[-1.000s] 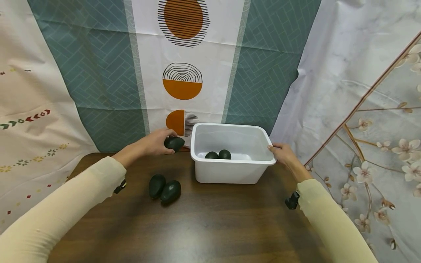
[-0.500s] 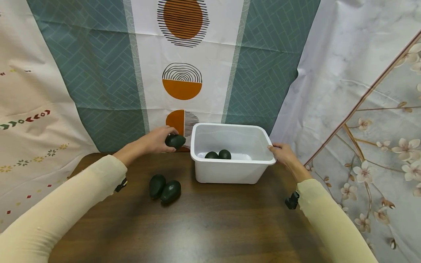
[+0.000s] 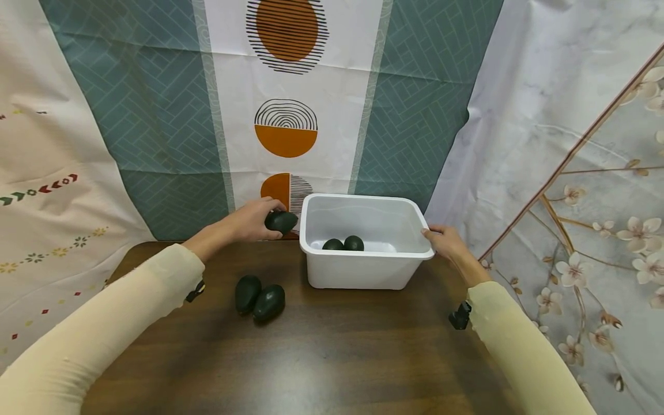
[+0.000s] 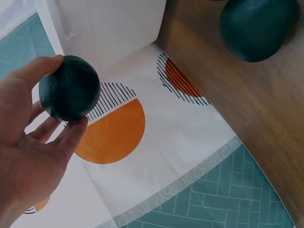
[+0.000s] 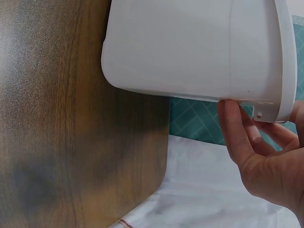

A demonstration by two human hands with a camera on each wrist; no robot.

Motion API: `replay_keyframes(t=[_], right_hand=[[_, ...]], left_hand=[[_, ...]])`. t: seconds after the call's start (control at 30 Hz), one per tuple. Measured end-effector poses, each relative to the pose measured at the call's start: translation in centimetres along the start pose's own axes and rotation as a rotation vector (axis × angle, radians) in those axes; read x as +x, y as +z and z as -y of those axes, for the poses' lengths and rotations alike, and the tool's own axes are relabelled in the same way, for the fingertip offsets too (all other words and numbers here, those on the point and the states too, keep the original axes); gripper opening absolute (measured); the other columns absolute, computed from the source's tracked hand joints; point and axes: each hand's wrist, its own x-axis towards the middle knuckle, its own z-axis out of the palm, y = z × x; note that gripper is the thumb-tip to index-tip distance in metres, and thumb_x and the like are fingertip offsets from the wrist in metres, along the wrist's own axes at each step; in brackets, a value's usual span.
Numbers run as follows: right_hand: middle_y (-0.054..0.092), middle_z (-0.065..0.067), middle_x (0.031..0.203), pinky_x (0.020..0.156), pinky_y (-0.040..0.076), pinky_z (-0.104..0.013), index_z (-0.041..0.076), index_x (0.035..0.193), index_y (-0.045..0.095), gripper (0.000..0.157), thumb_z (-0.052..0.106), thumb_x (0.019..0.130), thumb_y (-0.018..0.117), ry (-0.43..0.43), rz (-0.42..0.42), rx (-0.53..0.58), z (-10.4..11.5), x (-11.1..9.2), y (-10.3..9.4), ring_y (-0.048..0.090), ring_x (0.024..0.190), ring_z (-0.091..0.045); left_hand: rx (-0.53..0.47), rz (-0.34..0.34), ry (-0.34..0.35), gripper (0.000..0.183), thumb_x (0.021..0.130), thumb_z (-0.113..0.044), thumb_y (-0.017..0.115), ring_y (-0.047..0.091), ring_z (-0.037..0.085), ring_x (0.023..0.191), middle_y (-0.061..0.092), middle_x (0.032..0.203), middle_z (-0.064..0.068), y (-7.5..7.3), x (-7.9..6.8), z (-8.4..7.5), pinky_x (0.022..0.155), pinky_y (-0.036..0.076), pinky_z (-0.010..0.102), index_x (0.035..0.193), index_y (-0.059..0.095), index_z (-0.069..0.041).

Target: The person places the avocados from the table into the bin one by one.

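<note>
My left hand (image 3: 255,220) holds a dark green avocado (image 3: 282,222) between thumb and fingers, just left of the white bin (image 3: 360,271) and near the height of its rim. In the left wrist view the same avocado (image 4: 71,90) is seen end-on, the thumb along one side and fingertips along the other. My right hand (image 3: 447,242) grips the bin's right rim, the thumb over the edge; in the right wrist view its fingers (image 5: 235,128) curl under the lip. Two avocados (image 3: 343,244) lie inside the bin, their lower parts hidden by its front wall.
Another two avocados (image 3: 259,298) lie side by side on the brown wooden table (image 3: 321,357), left of the bin. Patterned cloth (image 3: 166,115) hangs behind the table's back edge, and a flowered cloth (image 3: 586,230) hangs on the right.
My left hand has shifted slightly right with the avocado, closer to the bin's left rim. The right hand and the bin have stayed in place.
</note>
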Motion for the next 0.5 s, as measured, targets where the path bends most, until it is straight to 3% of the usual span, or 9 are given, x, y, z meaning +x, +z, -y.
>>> replay_keyframes(t=[0.5], right_hand=[[0.053, -0.033, 0.145, 0.086, 0.061, -0.037, -0.01, 0.154, 0.044, 0.057, 0.028, 0.113, 0.052, 0.008, 0.004, 0.012, 0.1, 0.1, 0.1, 0.062, 0.116, -0.034]], left_hand=[[-0.038, -0.016, -0.007, 0.06, 0.088, -0.022, 0.087, 0.06, 0.032, 0.108, 0.064, 0.128, 0.016, -0.6, 0.8, -1.2, 0.096, 0.054, 0.049, 0.14, 0.062, -0.004]])
